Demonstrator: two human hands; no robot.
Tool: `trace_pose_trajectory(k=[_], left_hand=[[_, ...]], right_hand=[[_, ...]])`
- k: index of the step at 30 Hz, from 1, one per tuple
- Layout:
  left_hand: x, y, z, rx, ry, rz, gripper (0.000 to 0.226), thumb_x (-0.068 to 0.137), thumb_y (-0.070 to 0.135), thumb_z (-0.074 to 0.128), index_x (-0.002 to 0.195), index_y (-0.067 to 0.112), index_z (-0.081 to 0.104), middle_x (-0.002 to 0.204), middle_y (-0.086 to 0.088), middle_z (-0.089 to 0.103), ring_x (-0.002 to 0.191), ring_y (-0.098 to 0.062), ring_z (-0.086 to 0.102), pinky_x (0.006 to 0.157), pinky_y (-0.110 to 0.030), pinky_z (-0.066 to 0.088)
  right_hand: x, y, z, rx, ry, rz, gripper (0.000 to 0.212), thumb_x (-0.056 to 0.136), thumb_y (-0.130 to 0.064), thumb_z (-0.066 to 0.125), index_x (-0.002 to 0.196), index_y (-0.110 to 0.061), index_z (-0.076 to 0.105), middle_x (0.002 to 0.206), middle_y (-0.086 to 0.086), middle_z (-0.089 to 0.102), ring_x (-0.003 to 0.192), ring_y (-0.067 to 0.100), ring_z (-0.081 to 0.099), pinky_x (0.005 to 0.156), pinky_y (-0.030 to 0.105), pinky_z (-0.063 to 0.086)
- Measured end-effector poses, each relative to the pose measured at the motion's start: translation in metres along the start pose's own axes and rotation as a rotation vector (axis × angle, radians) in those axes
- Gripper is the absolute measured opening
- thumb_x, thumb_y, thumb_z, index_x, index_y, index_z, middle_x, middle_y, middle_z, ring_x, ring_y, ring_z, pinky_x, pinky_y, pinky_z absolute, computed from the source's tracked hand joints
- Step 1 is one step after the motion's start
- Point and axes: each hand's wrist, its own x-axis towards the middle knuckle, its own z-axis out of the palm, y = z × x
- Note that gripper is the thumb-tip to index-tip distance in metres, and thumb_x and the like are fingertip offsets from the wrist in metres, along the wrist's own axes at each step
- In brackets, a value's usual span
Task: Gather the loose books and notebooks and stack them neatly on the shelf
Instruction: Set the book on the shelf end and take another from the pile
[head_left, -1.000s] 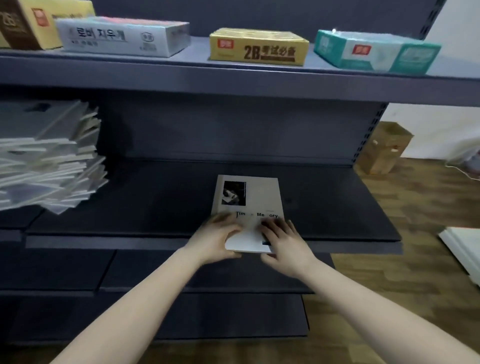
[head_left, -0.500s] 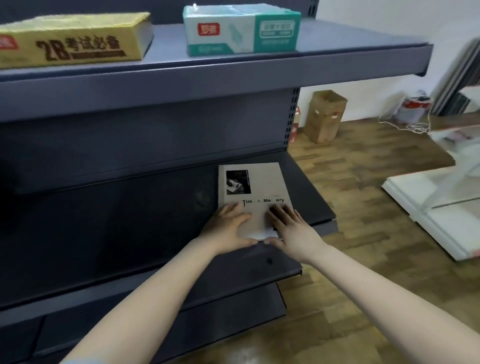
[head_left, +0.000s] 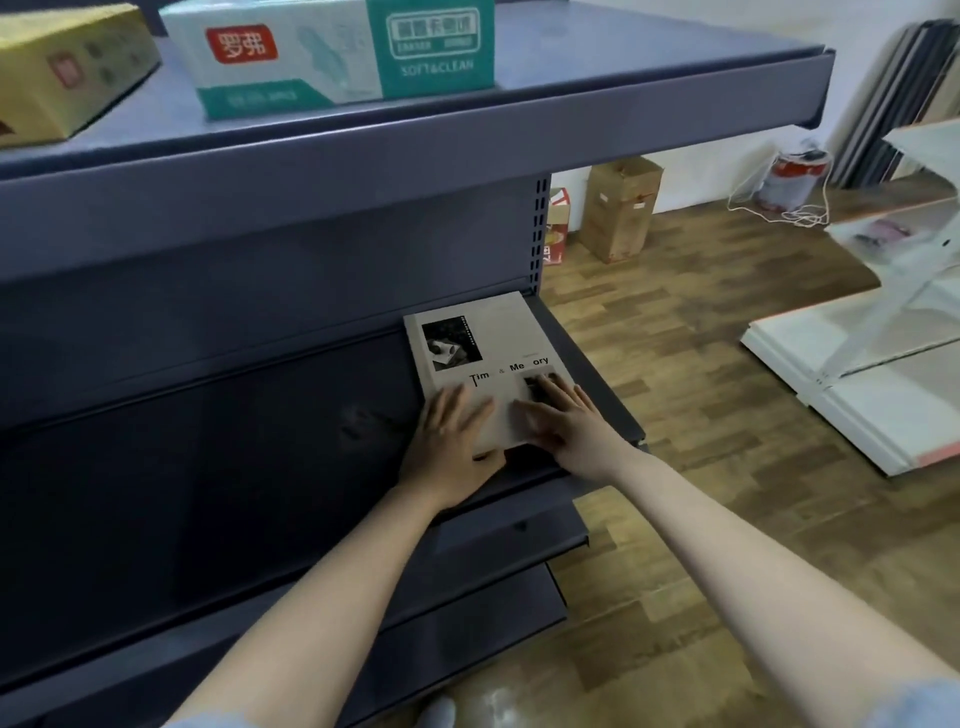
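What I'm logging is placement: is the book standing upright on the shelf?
No, the book lies flat on the shelf, cover facing up.

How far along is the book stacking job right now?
Done: one beige book lies flat at the right end of the middle shelf. In hand: left hand and right hand press on its cover. Left: no other loose books show, so unclear.

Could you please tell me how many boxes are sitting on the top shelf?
2. A yellow box at the far left, cut off by the frame, and a teal box right of it. More may lie out of view.
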Motion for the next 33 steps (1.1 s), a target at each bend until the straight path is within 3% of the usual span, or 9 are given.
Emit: trace_pose_trajectory(k=[3,6,9,15,21,24,29,33], left_hand=[[-0.002,-0.002,0.005,-0.139,0.121,0.028,0.063,0.09,0.039,0.051,0.146,0.019,0.032,0.157,-0.004,0.016,0.146,-0.02,0.002,0.116,-0.031,0.003],[-0.003,-0.004,0.006,-0.211,0.193,0.044,0.056,0.085,0.03,0.057,0.138,0.015,0.046,0.152,-0.002,0.03,0.144,-0.019,0.012,0.114,-0.026,0.009],[-0.002,-0.005,0.009,-0.213,0.207,0.063,0.056,0.084,0.03,0.058,0.138,0.016,0.047,0.152,-0.001,0.031,0.144,-0.021,0.013,0.114,-0.028,0.013],[-0.002,-0.006,0.013,-0.225,0.238,0.119,0.056,0.085,0.026,0.058,0.138,0.012,0.047,0.151,-0.006,0.033,0.143,-0.021,0.019,0.116,-0.027,0.009],[-0.003,-0.009,0.016,-0.272,0.288,0.173,0.046,0.083,0.016,0.064,0.128,0.008,0.058,0.142,-0.009,0.047,0.138,-0.023,0.033,0.112,-0.026,0.019],[-0.004,-0.011,0.019,-0.291,0.311,0.183,0.041,0.082,0.013,0.067,0.123,0.007,0.062,0.136,-0.01,0.053,0.134,-0.023,0.04,0.112,-0.031,0.028],[-0.004,-0.009,0.017,-0.31,0.31,0.164,0.04,0.082,0.013,0.068,0.121,0.008,0.064,0.136,-0.008,0.054,0.133,-0.021,0.042,0.109,-0.023,0.024],[-0.001,-0.009,0.016,-0.294,0.332,0.153,0.04,0.078,0.015,0.071,0.117,0.008,0.067,0.131,-0.008,0.058,0.129,-0.021,0.047,0.107,-0.025,0.028]], right_hand=[[-0.009,0.001,0.013,0.061,0.319,-0.138,0.026,0.089,-0.019,0.051,0.101,-0.009,0.071,0.123,0.01,0.061,0.119,0.03,0.053,0.104,0.037,0.038],[-0.009,0.002,0.019,0.11,0.427,-0.143,0.02,0.084,-0.013,0.054,0.09,-0.009,0.074,0.111,0.005,0.068,0.108,0.027,0.061,0.09,0.037,0.051],[-0.005,0.008,0.019,0.168,0.396,-0.088,0.018,0.082,-0.008,0.063,0.094,-0.014,0.074,0.116,-0.001,0.067,0.114,0.02,0.059,0.092,0.037,0.051],[-0.008,0.007,0.024,0.112,0.412,-0.078,0.021,0.083,-0.011,0.062,0.098,-0.019,0.072,0.119,-0.005,0.064,0.117,0.018,0.056,0.088,0.038,0.053],[-0.006,0.006,0.017,0.146,0.357,-0.069,0.027,0.083,-0.007,0.06,0.101,-0.024,0.071,0.123,-0.005,0.061,0.12,0.017,0.053,0.094,0.038,0.048],[-0.002,0.006,0.014,0.2,0.289,-0.003,0.034,0.081,-0.006,0.062,0.105,-0.029,0.071,0.129,-0.007,0.058,0.125,0.016,0.048,0.1,0.036,0.043],[0.004,-0.004,0.002,0.244,0.201,0.08,0.032,0.083,-0.006,0.063,0.109,-0.021,0.071,0.134,-0.005,0.054,0.127,0.014,0.044,0.105,0.024,0.033],[0.004,-0.006,-0.001,0.26,0.153,0.108,0.033,0.087,-0.01,0.06,0.111,-0.03,0.068,0.14,-0.008,0.047,0.133,0.013,0.036,0.107,0.035,0.035]])
